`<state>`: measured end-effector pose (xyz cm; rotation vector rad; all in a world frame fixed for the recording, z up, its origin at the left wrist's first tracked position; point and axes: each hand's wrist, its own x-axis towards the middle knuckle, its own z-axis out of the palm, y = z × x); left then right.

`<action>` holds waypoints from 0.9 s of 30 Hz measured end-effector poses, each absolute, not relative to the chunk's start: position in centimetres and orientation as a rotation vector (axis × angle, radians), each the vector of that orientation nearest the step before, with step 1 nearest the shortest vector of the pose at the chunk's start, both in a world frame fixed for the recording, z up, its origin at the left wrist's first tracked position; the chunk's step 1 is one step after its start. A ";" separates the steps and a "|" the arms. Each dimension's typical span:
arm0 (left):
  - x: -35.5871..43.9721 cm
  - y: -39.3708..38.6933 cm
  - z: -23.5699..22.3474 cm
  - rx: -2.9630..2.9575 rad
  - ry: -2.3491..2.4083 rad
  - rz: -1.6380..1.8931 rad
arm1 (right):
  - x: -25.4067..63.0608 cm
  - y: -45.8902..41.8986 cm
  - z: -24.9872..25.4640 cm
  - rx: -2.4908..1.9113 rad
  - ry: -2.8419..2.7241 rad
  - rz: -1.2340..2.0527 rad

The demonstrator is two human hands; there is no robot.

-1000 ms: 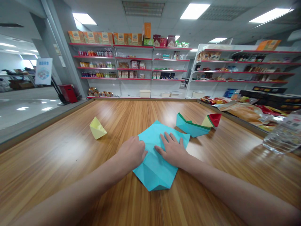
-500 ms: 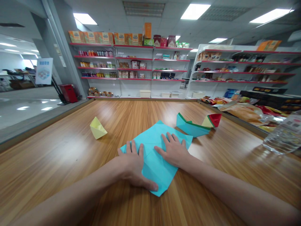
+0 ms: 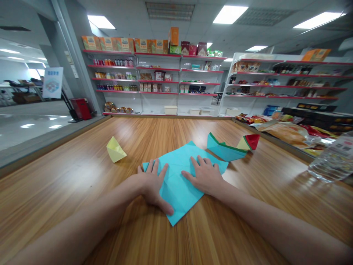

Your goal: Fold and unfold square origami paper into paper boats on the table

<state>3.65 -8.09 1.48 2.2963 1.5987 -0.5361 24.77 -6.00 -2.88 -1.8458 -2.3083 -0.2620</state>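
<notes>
A creased sheet of light blue paper (image 3: 179, 184) lies flat on the wooden table (image 3: 82, 191) right in front of me. My left hand (image 3: 153, 184) presses on its left part with the fingers spread and the thumb stretched toward the near corner. My right hand (image 3: 205, 175) lies flat on the right part, fingers apart. Neither hand holds anything.
A folded yellow paper boat (image 3: 116, 149) sits to the left. A blue and green paper boat (image 3: 222, 149) and a red and yellow one (image 3: 249, 141) sit to the right. A clear plastic bottle (image 3: 331, 162) and snack bags (image 3: 286, 130) lie at the right edge. Store shelves (image 3: 165, 79) stand behind.
My left hand has gone from a closed fist to flat spread fingers. The blue paper has been opened out wider to the left and now lies flatter.
</notes>
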 end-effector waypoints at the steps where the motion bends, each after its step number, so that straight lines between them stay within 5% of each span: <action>1: 2.8 -7.3 1.5 2.319 1.575 -0.555 | 24.8 -6.1 -2.5 -1.808 -2.334 -0.274; 13: -2.8 -5.0 3.5 2.187 1.599 -0.776 | 28.0 -4.6 1.0 -1.145 -2.868 0.316; 17: -3.3 -4.4 2.6 2.184 1.577 -0.807 | 30.3 -2.8 1.7 -1.232 -3.027 0.588; 27: -4.0 -3.9 2.1 2.198 1.544 -0.759 | 31.7 -2.2 1.5 -1.504 -2.952 0.645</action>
